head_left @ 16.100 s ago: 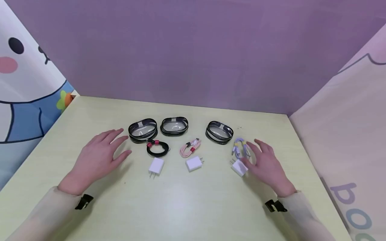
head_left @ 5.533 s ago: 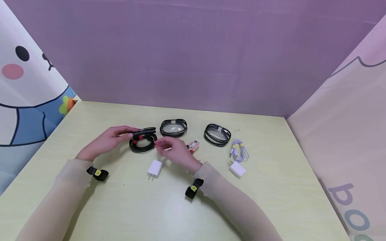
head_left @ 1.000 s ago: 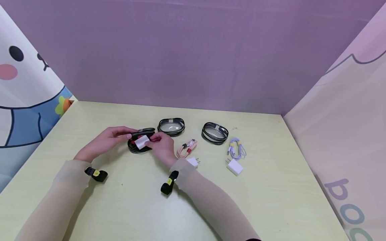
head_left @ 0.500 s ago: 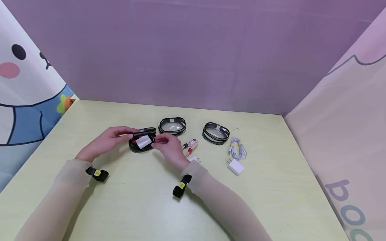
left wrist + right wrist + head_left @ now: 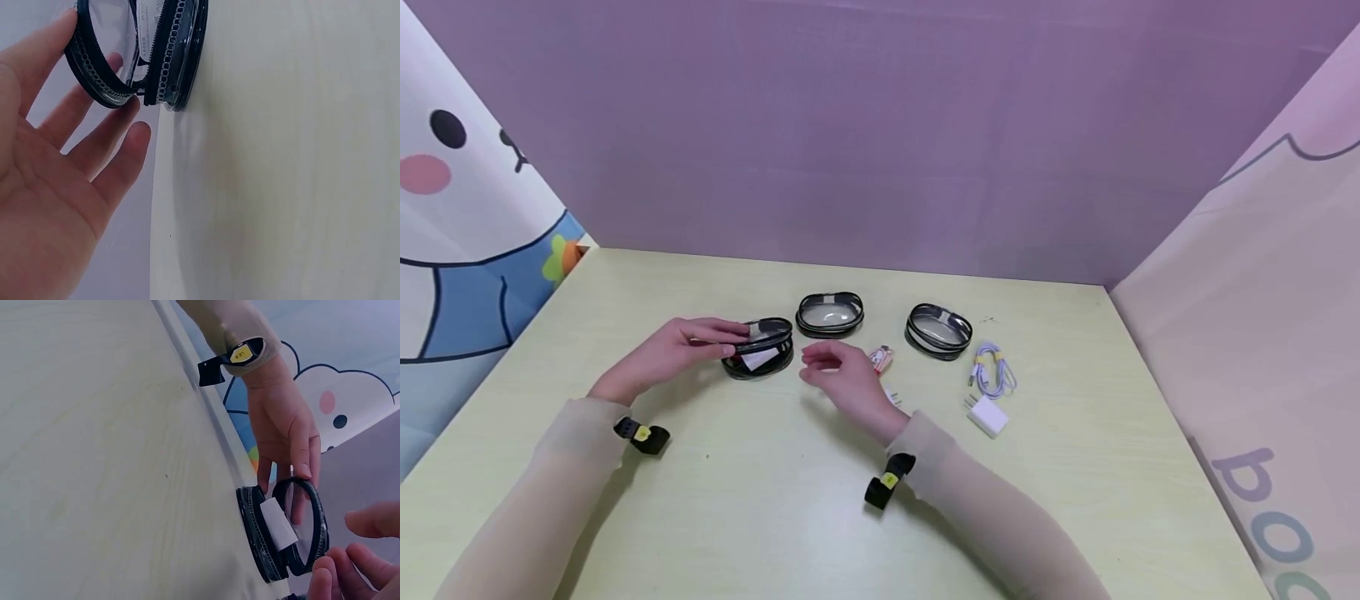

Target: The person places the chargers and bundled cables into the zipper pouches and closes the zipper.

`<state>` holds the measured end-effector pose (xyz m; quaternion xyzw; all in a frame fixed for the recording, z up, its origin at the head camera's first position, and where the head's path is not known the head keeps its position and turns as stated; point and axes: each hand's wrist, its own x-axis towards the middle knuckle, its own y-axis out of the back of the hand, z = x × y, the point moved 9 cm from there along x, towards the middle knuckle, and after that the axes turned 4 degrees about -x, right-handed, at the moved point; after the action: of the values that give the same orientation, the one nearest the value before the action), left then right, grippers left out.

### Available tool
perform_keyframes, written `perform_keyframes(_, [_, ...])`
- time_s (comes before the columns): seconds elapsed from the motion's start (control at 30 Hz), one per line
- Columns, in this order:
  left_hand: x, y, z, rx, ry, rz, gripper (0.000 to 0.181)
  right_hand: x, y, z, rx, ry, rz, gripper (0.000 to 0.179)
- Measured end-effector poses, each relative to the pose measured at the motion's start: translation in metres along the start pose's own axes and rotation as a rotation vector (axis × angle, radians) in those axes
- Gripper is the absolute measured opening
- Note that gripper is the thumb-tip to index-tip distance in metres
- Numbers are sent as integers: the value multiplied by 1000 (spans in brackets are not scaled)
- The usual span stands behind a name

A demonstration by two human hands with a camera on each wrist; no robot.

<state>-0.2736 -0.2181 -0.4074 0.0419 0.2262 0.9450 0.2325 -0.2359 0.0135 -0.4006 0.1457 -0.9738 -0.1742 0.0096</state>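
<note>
My left hand (image 5: pixel 673 354) holds the raised lid of a clear zippered case (image 5: pixel 763 368) with black trim, thumb on the lid's near rim. Inside that case lies a white charger plug (image 5: pixel 279 524); in the head view the lid partly covers it. Black mesh and zipper teeth edge the case rim in the left wrist view. Just right of the case hovers my right hand (image 5: pixel 853 383), holding nothing, its fingers loosely bent. Behind it, a pink coiled cable (image 5: pixel 881 360) and another white plug (image 5: pixel 891 395) are mostly hidden.
Two similar zippered cases stand behind on the table (image 5: pixel 760 517), one at centre (image 5: pixel 829 317) and one to the right (image 5: pixel 938 333). A purple coiled cable (image 5: pixel 997 373) and a white charger plug (image 5: pixel 987 415) lie at the right. A purple cloth wall (image 5: pixel 880 150) closes the back.
My right hand has let go of the white charger plug inside the left case and drawn back to the right. The left hand has tipped the lid lower over it.
</note>
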Motion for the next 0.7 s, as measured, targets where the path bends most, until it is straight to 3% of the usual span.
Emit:
perform_keyframes(0.27, [-1, -9, 7, 20, -60, -40, 21, -22, 19, 1, -4, 0, -35, 15])
perform_keyframes(0.5, [0, -13, 6, 104, -93, -44, 16, -43, 38, 10, -28, 8, -77, 13])
perform_keyframes(0.7, [-1, -13, 6, 122, -67, -18, 9, -62, 44, 18, 10, 24, -205, 14])
